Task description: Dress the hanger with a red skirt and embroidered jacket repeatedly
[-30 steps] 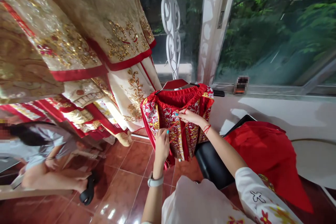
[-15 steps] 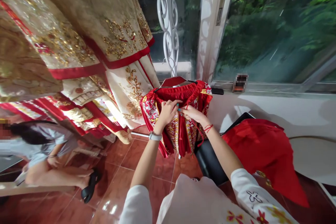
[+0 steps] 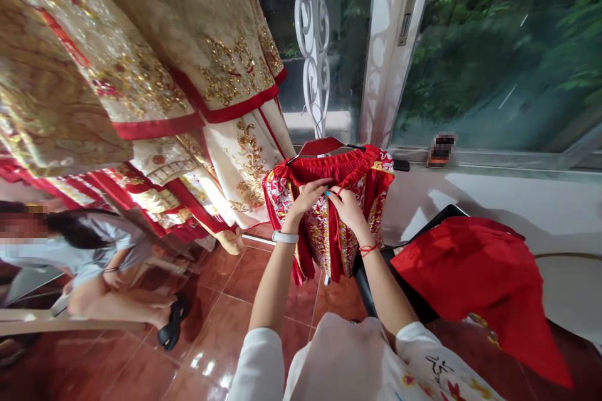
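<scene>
A red skirt (image 3: 315, 244) with gold and white patterned panels and a gathered waistband hangs in front of me on a red-topped hanger (image 3: 326, 146). Just below the waistband, my left hand (image 3: 308, 198) has its fingers closed on the skirt's front. Close beside it, my right hand (image 3: 347, 208) grips the same fabric, its fingertips almost meeting the left ones. Thin red cords (image 3: 337, 235) dangle by the right hand. What exactly lies under the fingertips is hidden.
Cream and gold embroidered garments (image 3: 235, 75) hang at left. Below them sits a person (image 3: 108, 263). On the right, red cloth (image 3: 475, 269) drapes over a black chair (image 3: 367, 285). Behind the skirt stands a white scrolled rack (image 3: 314, 31) before the window.
My right hand has shifted over the skirt's front, its fingers more bent and its wrist lower. The left hand stays at the waistband. The whole view has swung slightly left.
</scene>
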`<state>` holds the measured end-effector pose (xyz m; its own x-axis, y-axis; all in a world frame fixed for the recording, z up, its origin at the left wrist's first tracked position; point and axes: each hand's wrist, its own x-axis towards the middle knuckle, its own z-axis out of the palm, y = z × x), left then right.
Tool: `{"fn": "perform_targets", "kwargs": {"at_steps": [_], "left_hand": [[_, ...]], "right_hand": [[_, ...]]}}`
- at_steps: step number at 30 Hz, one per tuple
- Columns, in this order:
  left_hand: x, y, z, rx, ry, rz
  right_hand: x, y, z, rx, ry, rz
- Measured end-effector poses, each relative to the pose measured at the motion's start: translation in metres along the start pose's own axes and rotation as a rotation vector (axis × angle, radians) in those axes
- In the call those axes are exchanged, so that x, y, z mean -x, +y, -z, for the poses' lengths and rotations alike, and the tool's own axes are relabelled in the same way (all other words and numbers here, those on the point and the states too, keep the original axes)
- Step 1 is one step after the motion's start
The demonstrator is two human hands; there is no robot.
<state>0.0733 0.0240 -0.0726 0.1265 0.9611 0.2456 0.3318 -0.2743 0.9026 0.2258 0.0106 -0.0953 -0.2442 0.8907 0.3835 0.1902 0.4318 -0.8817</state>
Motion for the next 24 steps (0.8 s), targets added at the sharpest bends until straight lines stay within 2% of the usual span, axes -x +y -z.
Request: {"fn": "perform_targets", "kwargs": {"at_steps": [2, 4, 6, 9, 12, 16, 20, 24], "left_hand": [[0.008, 0.003, -0.01, 0.196, 0.063, 0.063], [0.016, 0.009, -0.019, 0.395, 0.128, 0.044], [0.024, 0.015, -0.023, 0.612, 0.235, 0.0], [0.039, 0.022, -0.014, 0.976, 0.444, -0.025], [0.066, 0.025, 0.005, 1.203, 0.519, -0.072], [0.101, 0.024, 0.019, 1.163, 0.609, -0.179], [0.116, 0.028, 0.01, 1.087, 0.715, -0.296], [0.128, 0.043, -0.002, 0.913, 0.639, -0.306]], "right_hand": [[0.005, 0.003, -0.004, -0.054, 0.069, -0.013], [0.008, 0.007, -0.008, -0.155, 0.127, -0.023], [0.011, 0.012, -0.009, -0.283, 0.126, -0.087], [0.014, 0.022, -0.008, -0.459, 0.07, -0.239], [0.017, 0.026, -0.005, -0.547, 0.009, -0.305], [0.018, 0.023, -0.009, -0.637, -0.048, -0.336], [0.017, 0.021, -0.018, -0.65, -0.037, -0.36], [0.017, 0.027, -0.027, -0.581, -0.054, -0.34]]}}
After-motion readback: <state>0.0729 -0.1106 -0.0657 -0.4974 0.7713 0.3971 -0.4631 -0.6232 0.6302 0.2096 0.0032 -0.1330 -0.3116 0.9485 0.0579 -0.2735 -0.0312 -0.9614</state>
